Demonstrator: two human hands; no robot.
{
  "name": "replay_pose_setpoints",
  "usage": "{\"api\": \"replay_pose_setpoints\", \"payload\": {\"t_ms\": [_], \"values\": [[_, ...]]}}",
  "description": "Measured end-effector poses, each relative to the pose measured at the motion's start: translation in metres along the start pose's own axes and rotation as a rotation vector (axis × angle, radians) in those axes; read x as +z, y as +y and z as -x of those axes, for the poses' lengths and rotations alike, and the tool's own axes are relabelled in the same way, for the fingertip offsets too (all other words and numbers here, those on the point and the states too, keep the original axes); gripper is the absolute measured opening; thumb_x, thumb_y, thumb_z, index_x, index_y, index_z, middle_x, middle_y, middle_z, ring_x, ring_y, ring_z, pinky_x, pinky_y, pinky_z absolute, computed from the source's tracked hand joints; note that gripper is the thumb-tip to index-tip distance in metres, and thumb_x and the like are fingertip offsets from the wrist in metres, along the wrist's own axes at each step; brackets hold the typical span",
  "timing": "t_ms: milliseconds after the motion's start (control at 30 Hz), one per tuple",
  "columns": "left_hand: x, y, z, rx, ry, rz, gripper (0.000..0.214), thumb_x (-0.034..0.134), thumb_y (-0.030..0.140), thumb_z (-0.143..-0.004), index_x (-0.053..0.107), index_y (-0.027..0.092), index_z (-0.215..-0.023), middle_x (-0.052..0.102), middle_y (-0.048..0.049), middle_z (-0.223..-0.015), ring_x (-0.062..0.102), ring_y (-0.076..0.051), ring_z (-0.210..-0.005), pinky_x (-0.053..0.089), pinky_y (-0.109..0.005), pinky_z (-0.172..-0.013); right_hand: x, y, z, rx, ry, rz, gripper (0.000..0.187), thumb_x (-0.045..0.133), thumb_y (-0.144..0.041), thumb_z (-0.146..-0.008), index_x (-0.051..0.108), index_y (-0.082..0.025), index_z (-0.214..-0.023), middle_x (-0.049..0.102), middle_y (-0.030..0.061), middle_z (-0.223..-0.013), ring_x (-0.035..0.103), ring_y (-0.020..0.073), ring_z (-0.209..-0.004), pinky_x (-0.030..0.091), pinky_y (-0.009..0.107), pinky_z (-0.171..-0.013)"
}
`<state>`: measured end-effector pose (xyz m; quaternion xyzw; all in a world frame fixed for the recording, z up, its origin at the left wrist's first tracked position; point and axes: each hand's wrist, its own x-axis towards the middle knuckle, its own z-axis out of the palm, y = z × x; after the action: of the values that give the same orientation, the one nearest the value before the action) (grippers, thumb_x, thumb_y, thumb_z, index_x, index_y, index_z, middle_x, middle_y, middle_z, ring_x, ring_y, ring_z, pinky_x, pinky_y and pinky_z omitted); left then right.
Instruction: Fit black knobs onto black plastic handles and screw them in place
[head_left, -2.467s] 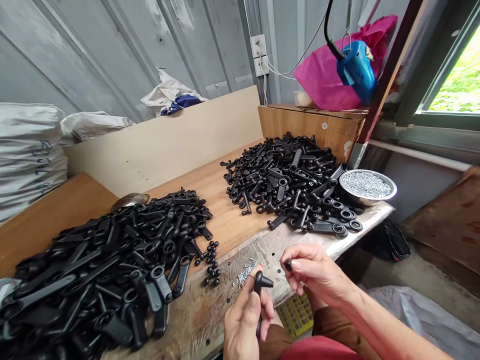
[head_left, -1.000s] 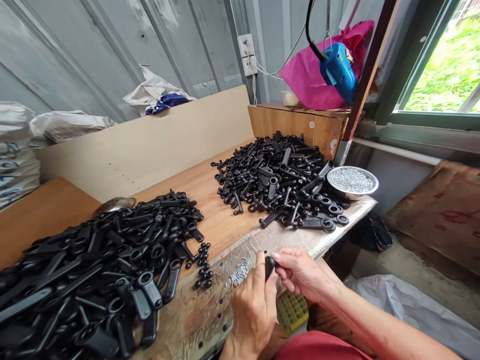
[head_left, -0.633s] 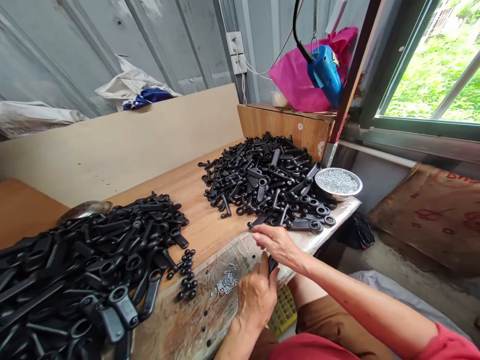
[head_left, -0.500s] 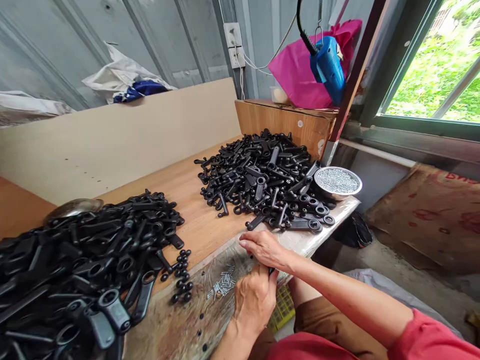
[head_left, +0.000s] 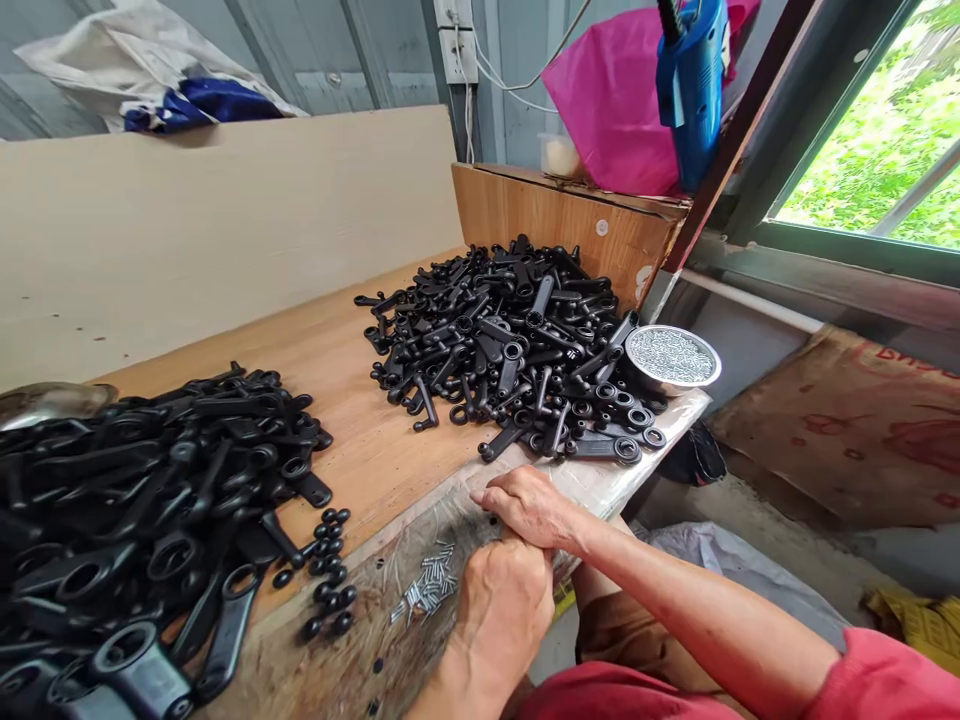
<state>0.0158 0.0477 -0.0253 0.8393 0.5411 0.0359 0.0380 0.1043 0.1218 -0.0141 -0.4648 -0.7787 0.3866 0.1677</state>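
My left hand is closed in a fist at the near edge of the workbench. The black plastic handle it gripped in the earlier frames is hidden. My right hand lies over the top of the left fist, fingers curled down onto the plastic-covered edge. I cannot see anything inside them. A small heap of silver screws lies just left of both hands. Further left sits a cluster of small black knobs.
A big pile of black handles fills the left of the bench, and another pile the right. A metal bowl of screws stands at the right corner. Behind are a wooden box, a pink bag and a hanging blue tool.
My right hand, which pinched a small black knob and brought it to the handle, has moved over the left fist onto the bench edge. The handle has gone out of sight; the view tilted down.
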Motion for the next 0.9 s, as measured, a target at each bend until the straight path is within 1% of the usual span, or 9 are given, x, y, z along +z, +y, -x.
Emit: {"api": "replay_pose_setpoints", "payload": {"t_ms": [167,300,367,433,533,633,767,833,900], "values": [[-0.002,0.006,0.003,-0.084,-0.019,0.090,0.033,0.036,0.008,-0.083,0.068,0.016,-0.080,0.068,-0.0117,-0.072,0.065,-0.025,-0.063,0.047,-0.033,-0.058,0.002,-0.004,0.008,-0.077,0.123,-0.057,0.034,0.046,-0.027,-0.084,0.054,-0.015,-0.053,0.041,-0.0030,-0.048,0.034,0.0085,-0.048,0.028,0.022,-0.051],[-0.008,-0.004,0.015,-0.229,0.053,0.226,0.029,0.042,0.014,-0.081,0.063,0.013,-0.101,0.070,-0.0126,-0.083,0.067,-0.026,-0.071,0.048,-0.031,-0.061,-0.004,-0.005,0.033,-0.128,0.341,-0.162,0.030,0.041,-0.034,-0.084,0.065,-0.017,-0.085,0.062,0.0029,-0.072,0.053,0.0141,-0.066,0.041,0.024,-0.063],[-0.014,-0.015,0.020,-0.298,0.104,0.305,0.035,0.042,0.016,-0.081,0.057,0.013,-0.112,0.070,-0.0107,-0.089,0.067,-0.023,-0.077,0.049,-0.028,-0.064,-0.014,0.004,0.050,-0.118,0.475,-0.233,0.037,0.036,-0.036,-0.085,0.062,-0.016,-0.102,0.065,0.0065,-0.089,0.058,0.0171,-0.080,0.044,0.027,-0.072],[-0.022,-0.025,0.019,-0.334,0.143,0.382,0.035,0.040,0.019,-0.082,0.057,0.016,-0.112,0.071,-0.0042,-0.081,0.066,-0.018,-0.072,0.048,-0.024,-0.061,-0.026,0.017,0.069,-0.076,0.597,-0.310,0.040,0.038,-0.038,-0.084,0.060,-0.014,-0.107,0.065,0.0088,-0.094,0.059,0.0191,-0.084,0.046,0.029,-0.073],[-0.036,-0.030,-0.008,-0.337,0.181,0.462,0.024,0.042,0.023,-0.083,0.065,0.018,-0.089,0.062,0.0039,-0.055,0.061,-0.014,-0.054,0.045,-0.022,-0.051,-0.042,0.037,0.094,-0.002,0.730,-0.425,0.035,0.051,-0.039,-0.076,0.065,-0.015,-0.098,0.068,0.0073,-0.087,0.061,0.0197,-0.078,0.049,0.030,-0.070],[-0.052,-0.025,-0.064,-0.331,0.251,0.490,0.025,0.046,0.026,-0.085,0.062,0.014,-0.069,0.057,0.0026,-0.053,0.059,-0.015,-0.055,0.045,-0.025,-0.051,-0.046,0.047,0.111,0.025,0.730,-0.468,0.026,0.058,-0.036,-0.070,0.069,-0.017,-0.083,0.069,0.0055,-0.079,0.062,0.0193,-0.071,0.050,0.030,-0.068],[-0.084,-0.017,-0.134,-0.286,0.419,0.497,0.025,0.057,0.028,-0.081,0.059,0.012,-0.101,0.064,-0.0077,-0.097,0.059,-0.020,-0.093,0.045,-0.037,-0.083,-0.044,0.053,0.125,0.043,0.660,-0.463,0.025,0.057,-0.035,-0.069,0.069,-0.015,-0.079,0.070,0.0062,-0.077,0.063,0.0200,-0.072,0.051,0.029,-0.067],[-0.098,-0.017,-0.144,-0.272,0.509,0.495,0.045,0.062,0.026,-0.074,0.052,0.010,-0.115,0.056,-0.0134,-0.118,0.048,-0.024,-0.113,0.036,-0.037,-0.097,-0.044,0.058,0.130,0.051,0.621,-0.456,0.026,0.056,-0.035,-0.070,0.069,-0.015,-0.081,0.070,0.0066,-0.079,0.063,0.0198,-0.072,0.050,0.028,-0.065],[-0.108,-0.020,-0.132,-0.265,0.577,0.503,0.053,0.061,0.027,-0.073,0.048,0.009,-0.121,0.050,-0.0132,-0.127,0.042,-0.023,-0.120,0.030,-0.035,-0.102,-0.044,0.064,0.133,0.068,0.599,-0.440,0.027,0.055,-0.036,-0.071,0.069,-0.015,-0.081,0.070,0.0066,-0.080,0.062,0.0193,-0.070,0.050,0.027,-0.062]]}}
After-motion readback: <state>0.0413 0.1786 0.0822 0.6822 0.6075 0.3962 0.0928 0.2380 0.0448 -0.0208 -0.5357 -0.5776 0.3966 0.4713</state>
